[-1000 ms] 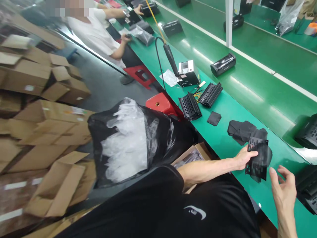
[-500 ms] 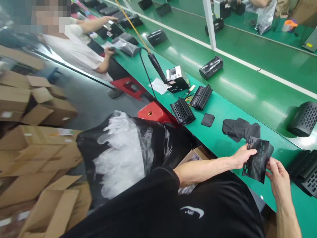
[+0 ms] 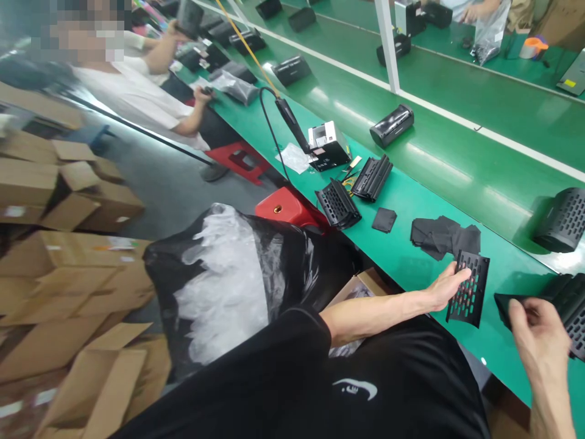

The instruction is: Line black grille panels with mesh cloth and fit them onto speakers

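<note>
Your left hand is clenched on the black perforated grille panel above the green table: likely light, stiff plastic, so hold its solid edges; your right hand is at a black flat piece, grip unclear from here.

green workbench | grey floor | stacked cardboard boxes | red stool
</note>
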The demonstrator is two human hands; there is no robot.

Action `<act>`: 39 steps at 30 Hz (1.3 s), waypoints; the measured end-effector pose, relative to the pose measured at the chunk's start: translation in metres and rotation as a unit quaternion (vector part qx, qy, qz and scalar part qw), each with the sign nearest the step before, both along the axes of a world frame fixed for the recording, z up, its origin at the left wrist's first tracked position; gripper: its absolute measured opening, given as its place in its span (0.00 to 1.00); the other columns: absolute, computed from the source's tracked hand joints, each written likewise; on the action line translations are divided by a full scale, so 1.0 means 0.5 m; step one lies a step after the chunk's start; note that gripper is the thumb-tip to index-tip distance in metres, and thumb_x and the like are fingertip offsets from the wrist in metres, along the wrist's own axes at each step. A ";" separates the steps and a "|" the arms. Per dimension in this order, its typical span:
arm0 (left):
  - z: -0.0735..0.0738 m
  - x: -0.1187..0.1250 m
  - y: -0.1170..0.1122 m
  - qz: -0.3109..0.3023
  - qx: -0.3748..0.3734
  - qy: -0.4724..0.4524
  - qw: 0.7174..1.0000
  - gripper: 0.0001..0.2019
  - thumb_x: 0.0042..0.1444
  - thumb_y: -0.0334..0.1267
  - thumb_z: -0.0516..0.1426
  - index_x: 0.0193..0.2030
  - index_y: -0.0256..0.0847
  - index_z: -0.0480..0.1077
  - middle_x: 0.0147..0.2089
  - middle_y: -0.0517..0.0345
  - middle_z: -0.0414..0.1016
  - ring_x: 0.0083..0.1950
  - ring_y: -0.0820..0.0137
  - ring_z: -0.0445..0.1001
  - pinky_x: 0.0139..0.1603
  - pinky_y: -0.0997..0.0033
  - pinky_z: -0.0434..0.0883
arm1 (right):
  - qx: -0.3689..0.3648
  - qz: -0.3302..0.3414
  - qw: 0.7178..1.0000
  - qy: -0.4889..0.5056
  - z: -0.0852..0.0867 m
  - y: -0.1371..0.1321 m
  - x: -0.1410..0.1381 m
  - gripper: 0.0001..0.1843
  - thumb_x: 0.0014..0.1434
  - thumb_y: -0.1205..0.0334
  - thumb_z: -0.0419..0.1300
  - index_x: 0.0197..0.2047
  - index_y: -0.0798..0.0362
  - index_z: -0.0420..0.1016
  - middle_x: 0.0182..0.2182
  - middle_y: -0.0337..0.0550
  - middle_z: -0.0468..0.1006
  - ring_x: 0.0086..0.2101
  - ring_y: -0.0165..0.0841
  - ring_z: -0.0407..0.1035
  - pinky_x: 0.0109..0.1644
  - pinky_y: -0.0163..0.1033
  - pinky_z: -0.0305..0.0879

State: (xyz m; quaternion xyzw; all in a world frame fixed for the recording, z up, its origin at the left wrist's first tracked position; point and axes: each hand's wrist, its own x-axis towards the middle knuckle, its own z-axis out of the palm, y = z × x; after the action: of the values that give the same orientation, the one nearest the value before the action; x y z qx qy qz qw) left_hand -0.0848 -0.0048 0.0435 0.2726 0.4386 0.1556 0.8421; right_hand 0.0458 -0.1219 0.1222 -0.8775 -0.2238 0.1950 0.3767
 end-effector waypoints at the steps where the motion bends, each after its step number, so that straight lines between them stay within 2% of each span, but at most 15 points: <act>1: -0.002 0.005 -0.006 0.011 -0.034 -0.030 0.999 0.20 0.60 0.55 0.64 0.50 0.42 0.73 0.45 0.57 0.78 0.45 0.67 0.75 0.55 0.64 0.72 | -0.018 0.057 0.998 -0.010 -0.005 0.012 -0.015 0.23 0.52 0.35 0.66 0.34 0.48 0.76 0.29 0.44 0.77 0.29 0.39 0.71 0.37 0.46 0.66; 3: -0.006 0.014 -0.016 0.027 -0.089 -0.077 0.993 0.25 0.61 0.61 0.62 0.50 0.39 0.75 0.44 0.54 0.80 0.46 0.66 0.77 0.55 0.64 0.72 | -0.020 0.147 0.988 0.031 -0.018 0.032 -0.048 0.26 0.51 0.33 0.65 0.37 0.49 0.79 0.36 0.48 0.80 0.28 0.39 0.73 0.36 0.47 0.68; 5: -0.009 0.019 -0.020 0.031 -0.127 -0.100 0.986 0.30 0.60 0.65 0.61 0.49 0.37 0.77 0.44 0.51 0.82 0.46 0.64 0.78 0.54 0.64 0.72 | 0.002 0.172 0.978 0.116 -0.024 0.031 -0.073 0.31 0.50 0.32 0.67 0.44 0.50 0.80 0.43 0.50 0.82 0.30 0.39 0.74 0.34 0.45 0.70; 7: -0.010 0.018 -0.017 0.028 -0.156 -0.112 0.981 0.32 0.58 0.68 0.61 0.47 0.36 0.78 0.42 0.49 0.83 0.44 0.63 0.78 0.52 0.64 0.72 | 0.020 0.106 0.982 0.153 -0.019 0.003 -0.081 0.33 0.53 0.31 0.67 0.48 0.50 0.80 0.43 0.49 0.82 0.33 0.39 0.76 0.35 0.43 0.72; 9: -0.007 0.012 -0.010 0.031 -0.171 -0.126 0.977 0.32 0.56 0.68 0.63 0.45 0.35 0.79 0.40 0.49 0.83 0.42 0.63 0.79 0.49 0.64 0.73 | 0.021 -0.011 0.992 0.124 -0.013 -0.039 -0.072 0.31 0.55 0.31 0.68 0.46 0.51 0.79 0.37 0.46 0.81 0.34 0.39 0.75 0.38 0.42 0.72; 12: 0.006 0.003 -0.004 0.066 -0.150 -0.136 0.977 0.27 0.50 0.59 0.70 0.46 0.38 0.77 0.39 0.53 0.82 0.39 0.65 0.78 0.46 0.65 0.73 | 0.025 -0.100 0.986 0.130 -0.031 -0.087 -0.056 0.33 0.50 0.32 0.73 0.45 0.51 0.78 0.38 0.46 0.81 0.39 0.40 0.74 0.41 0.41 0.72; 15: 0.022 0.003 -0.010 0.088 -0.127 -0.125 0.980 0.25 0.45 0.48 0.74 0.47 0.41 0.76 0.38 0.58 0.80 0.37 0.68 0.77 0.44 0.67 0.72 | 0.057 -0.123 0.953 0.269 -0.079 -0.093 -0.074 0.39 0.43 0.34 0.78 0.49 0.50 0.77 0.43 0.45 0.80 0.40 0.41 0.74 0.38 0.42 0.75; 18: 0.031 -0.001 -0.013 0.083 -0.116 -0.101 0.985 0.24 0.45 0.44 0.72 0.48 0.41 0.74 0.38 0.60 0.79 0.37 0.69 0.76 0.42 0.69 0.71 | 0.109 -0.175 0.904 0.374 -0.119 -0.082 -0.109 0.34 0.40 0.38 0.80 0.42 0.51 0.76 0.38 0.41 0.79 0.33 0.35 0.71 0.35 0.42 0.76; 20: 0.035 -0.013 0.001 0.041 -0.117 -0.081 0.989 0.23 0.47 0.48 0.71 0.47 0.41 0.73 0.35 0.60 0.78 0.34 0.70 0.75 0.40 0.68 0.71 | 0.139 -0.197 0.885 0.398 -0.130 -0.083 -0.119 0.31 0.41 0.42 0.81 0.39 0.51 0.76 0.35 0.39 0.79 0.31 0.33 0.71 0.35 0.40 0.75; 23: 0.042 -0.047 0.050 -0.095 -0.122 -0.075 0.985 0.27 0.47 0.58 0.69 0.44 0.41 0.71 0.34 0.59 0.77 0.32 0.67 0.76 0.38 0.64 0.74 | 0.161 -0.200 0.872 0.418 -0.126 -0.100 -0.103 0.28 0.44 0.46 0.81 0.42 0.50 0.78 0.37 0.40 0.82 0.36 0.35 0.75 0.41 0.39 0.75; 27: 0.042 -0.084 0.113 -0.212 -0.046 -0.023 0.976 0.32 0.39 0.44 0.76 0.51 0.44 0.72 0.36 0.62 0.77 0.34 0.69 0.76 0.39 0.68 0.75 | 0.146 -0.161 0.856 0.470 -0.104 -0.120 -0.068 0.28 0.43 0.51 0.81 0.44 0.51 0.80 0.41 0.45 0.84 0.41 0.43 0.79 0.50 0.48 0.77; 30: 0.027 -0.091 0.122 -0.222 0.032 0.054 0.973 0.34 0.39 0.38 0.75 0.56 0.40 0.74 0.39 0.58 0.79 0.36 0.70 0.77 0.42 0.72 0.73 | 0.145 -0.130 0.842 0.503 -0.088 -0.119 -0.062 0.27 0.45 0.51 0.81 0.45 0.51 0.79 0.43 0.47 0.84 0.45 0.47 0.80 0.53 0.53 0.76; 32: 0.016 -0.092 0.114 -0.216 0.052 0.075 0.972 0.37 0.41 0.38 0.75 0.60 0.38 0.74 0.40 0.55 0.80 0.39 0.67 0.78 0.44 0.71 0.74 | 0.154 -0.148 0.837 0.505 -0.082 -0.117 -0.064 0.27 0.45 0.50 0.81 0.43 0.50 0.77 0.42 0.47 0.84 0.43 0.45 0.80 0.52 0.52 0.77; 35: 0.010 -0.093 0.102 -0.213 0.041 0.063 0.974 0.40 0.42 0.38 0.74 0.65 0.36 0.73 0.38 0.54 0.80 0.39 0.65 0.78 0.45 0.68 0.74 | 0.165 -0.201 0.844 0.469 -0.081 -0.118 -0.069 0.28 0.42 0.50 0.82 0.39 0.49 0.73 0.37 0.41 0.84 0.39 0.41 0.80 0.51 0.50 0.78; 39: 0.027 -0.092 0.096 -0.193 0.005 0.037 0.981 0.37 0.45 0.37 0.72 0.65 0.36 0.73 0.36 0.57 0.79 0.37 0.69 0.77 0.46 0.68 0.73 | 0.175 -0.202 0.853 0.447 -0.080 -0.125 -0.072 0.28 0.42 0.51 0.82 0.37 0.48 0.71 0.35 0.39 0.83 0.38 0.40 0.80 0.49 0.48 0.78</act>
State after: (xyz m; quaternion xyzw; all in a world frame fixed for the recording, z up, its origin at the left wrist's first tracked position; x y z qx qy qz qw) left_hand -0.1309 0.0430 0.0570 0.3620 0.4076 -0.0176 0.8381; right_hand 0.0100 -0.1846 0.0824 -0.6408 0.1208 0.4436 0.6149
